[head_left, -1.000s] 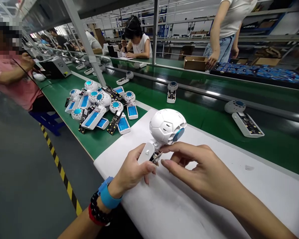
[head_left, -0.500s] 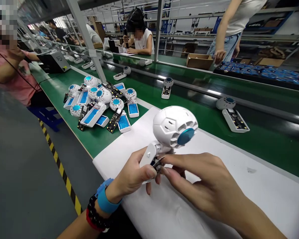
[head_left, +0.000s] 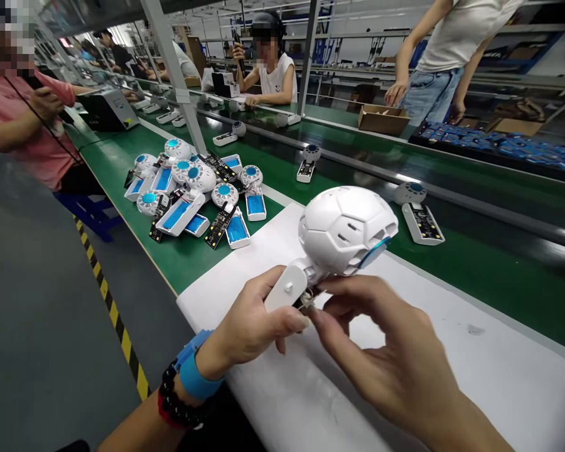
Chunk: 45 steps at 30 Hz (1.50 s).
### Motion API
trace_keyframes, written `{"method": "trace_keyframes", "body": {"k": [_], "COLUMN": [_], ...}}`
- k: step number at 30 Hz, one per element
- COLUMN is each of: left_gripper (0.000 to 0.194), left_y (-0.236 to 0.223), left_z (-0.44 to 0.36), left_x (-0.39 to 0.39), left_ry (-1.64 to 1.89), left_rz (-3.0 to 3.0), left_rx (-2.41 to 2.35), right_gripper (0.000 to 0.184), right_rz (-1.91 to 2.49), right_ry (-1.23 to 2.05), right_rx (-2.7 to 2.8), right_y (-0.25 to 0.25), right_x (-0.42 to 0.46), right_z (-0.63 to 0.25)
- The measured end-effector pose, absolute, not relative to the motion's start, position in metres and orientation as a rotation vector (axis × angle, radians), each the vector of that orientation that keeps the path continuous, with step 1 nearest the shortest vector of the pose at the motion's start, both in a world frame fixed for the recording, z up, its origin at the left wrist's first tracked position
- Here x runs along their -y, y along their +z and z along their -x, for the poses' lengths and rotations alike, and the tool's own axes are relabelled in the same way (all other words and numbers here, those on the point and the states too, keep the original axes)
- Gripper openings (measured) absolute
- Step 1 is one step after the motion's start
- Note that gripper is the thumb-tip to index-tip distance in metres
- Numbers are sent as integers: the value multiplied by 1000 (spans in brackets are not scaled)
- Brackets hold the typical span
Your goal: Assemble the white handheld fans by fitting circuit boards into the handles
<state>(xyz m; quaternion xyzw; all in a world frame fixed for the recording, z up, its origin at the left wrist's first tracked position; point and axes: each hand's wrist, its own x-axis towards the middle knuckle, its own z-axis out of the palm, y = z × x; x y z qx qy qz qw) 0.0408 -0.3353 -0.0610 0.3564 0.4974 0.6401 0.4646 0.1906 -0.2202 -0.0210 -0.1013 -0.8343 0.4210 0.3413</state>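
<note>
My left hand [head_left: 257, 320] is wrapped round the white handle [head_left: 286, 285] of a ball-headed device, holding it above the white sheet. The head [head_left: 346, 229], round with a football-like panel pattern, tilts up to the right, and a blue disc [head_left: 375, 253] shows at its edge. At the open side of the handle, a small circuit board [head_left: 307, 300] with a connector and thin wires sticks out. My right hand [head_left: 381, 339] pinches at that board with thumb and forefinger, just under the head. The other right fingers curl behind, and the handle's lower end is hidden by my left hand.
Similar devices with blue-lined handles and loose boards lie in a pile [head_left: 193, 188] at the left. More sit on the green conveyor [head_left: 358, 169] beyond the white sheet [head_left: 433, 351]. A metal post [head_left: 179, 88] rises behind the pile. Co-workers sit and stand around the line.
The head has tipped, so its blue disc now shows only edge-on. My right fingers have shifted slightly at the board. Devices on the conveyor have moved left; a co-worker's hand has lifted above a box.
</note>
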Motion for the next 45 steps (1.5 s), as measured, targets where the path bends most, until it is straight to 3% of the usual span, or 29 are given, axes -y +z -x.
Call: {"method": "trace_keyframes", "body": {"k": [3,8,12,17,19,23,26,31,36,42,45], "left_gripper": [69,80,81,88,84,69,64,55,56,59,59], "left_y": [-59,-70,-80,-79,-80,-84,-84,-80,-85,-89,-87], "left_z": [-45,-52,-54,-58,-60,-61,-59,-60,-62,-61,-63], "left_x": [334,333,331,326,325,325,326,329,327,325,324], "left_ry": [1528,1408,1410,1501,1519,1542,1525,1527,1514,1544,1563], "left_rz": [-851,-790,-717,-617,-634,-658,-727,-817,-712,-626,-604], "left_rx": [-1129,-1111,-1043,-922,-1052,-1324,-1361,-1388,-1340,-1330,-1322], "right_gripper": [27,25,27,36,34,12,22,11,18,14,21], "right_rz": [461,375,422,529,602,460,254,319,374,428,470], "right_ry": [1151,2025,2113,1909,1601,934,752,882,796,1117,1234], "right_rx": [2001,1961,1884,2018,2118,2222,2307,2293,2344,2255,2215], "right_y": [-21,-21,-29,-33,-32,-31,-37,-40,-29,-25,-24], "right_x": [213,212,213,205,202,202,205,207,209,206,203], "right_z": [-187,-177,-173,-173,-175,-181,-180,-176,-177,-178,-177]}}
